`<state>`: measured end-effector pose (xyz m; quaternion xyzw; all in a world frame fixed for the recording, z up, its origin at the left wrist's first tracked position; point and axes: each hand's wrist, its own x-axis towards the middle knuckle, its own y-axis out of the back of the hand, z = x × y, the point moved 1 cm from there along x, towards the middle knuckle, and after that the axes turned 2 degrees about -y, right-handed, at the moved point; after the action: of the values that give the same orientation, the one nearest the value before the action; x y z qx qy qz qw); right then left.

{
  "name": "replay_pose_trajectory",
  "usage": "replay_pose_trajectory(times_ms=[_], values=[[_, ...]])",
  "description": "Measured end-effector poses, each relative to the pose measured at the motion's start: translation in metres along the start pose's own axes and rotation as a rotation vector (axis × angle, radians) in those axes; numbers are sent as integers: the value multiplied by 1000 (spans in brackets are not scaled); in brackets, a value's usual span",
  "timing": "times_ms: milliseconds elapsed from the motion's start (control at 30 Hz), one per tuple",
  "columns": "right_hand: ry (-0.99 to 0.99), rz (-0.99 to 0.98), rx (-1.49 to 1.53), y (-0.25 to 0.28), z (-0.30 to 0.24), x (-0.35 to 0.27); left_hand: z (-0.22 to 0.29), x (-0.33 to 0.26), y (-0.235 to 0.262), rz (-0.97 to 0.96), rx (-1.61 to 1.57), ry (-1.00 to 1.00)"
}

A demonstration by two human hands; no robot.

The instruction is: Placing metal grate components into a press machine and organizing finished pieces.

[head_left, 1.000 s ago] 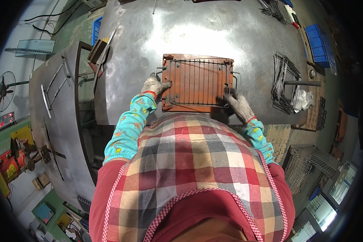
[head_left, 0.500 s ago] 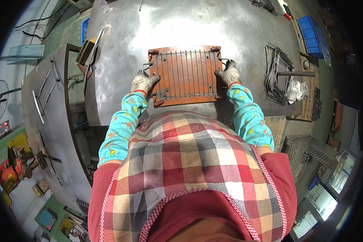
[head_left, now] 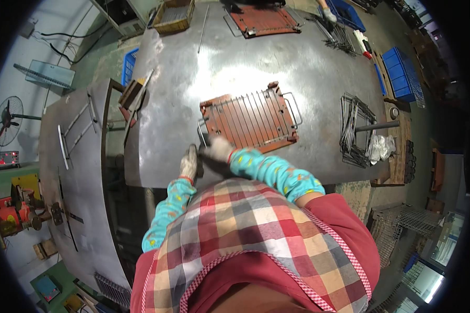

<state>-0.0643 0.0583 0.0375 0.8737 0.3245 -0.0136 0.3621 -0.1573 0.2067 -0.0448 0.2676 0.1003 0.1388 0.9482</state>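
A reddish-brown jig plate (head_left: 230,112) lies askew on the metal table, its right end farther from me. Thin parallel metal rods run across it, with a bent wire handle (head_left: 293,110) sticking out at the right side. My right hand (head_left: 219,149), in a pale knit glove, is at the jig's near left corner; motion smears its fingers, and whether it grips anything is unclear. Just left of it, my gloved left hand (head_left: 188,164) is above the table near its front edge, fingers stretched forward, open, with nothing visible in them.
Across the table (head_left: 167,104) lies a similar red-brown jig (head_left: 266,22), with another person's gloved hand (head_left: 329,14) to its right. A stack of wire frames (head_left: 356,130) sits at right. A yellowish bin (head_left: 173,18) stands far left, a blue crate (head_left: 399,73) at far right.
Both hands have left the jig's sides and come together at its near left. The jig has turned counterclockwise. The view has shifted, bringing the far jig and another person's hand into sight.
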Motion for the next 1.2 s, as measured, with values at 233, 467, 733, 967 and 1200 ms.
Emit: replay_pose_trajectory(times_ms=[233,467,733,967,1200], values=[[-87,-56,-191,-29,46,19,15,-15,39,-119,-557,666],[-206,171,-586,91,152,19,13,5,137,291,-515,520],[-552,459,-512,242,165,-19,75,95,228,888,343,289],[-171,95,-30,149,149,14,42,158,200,513,435,436],[-211,-285,670,81,62,42,13,102,79,291,381,210]])
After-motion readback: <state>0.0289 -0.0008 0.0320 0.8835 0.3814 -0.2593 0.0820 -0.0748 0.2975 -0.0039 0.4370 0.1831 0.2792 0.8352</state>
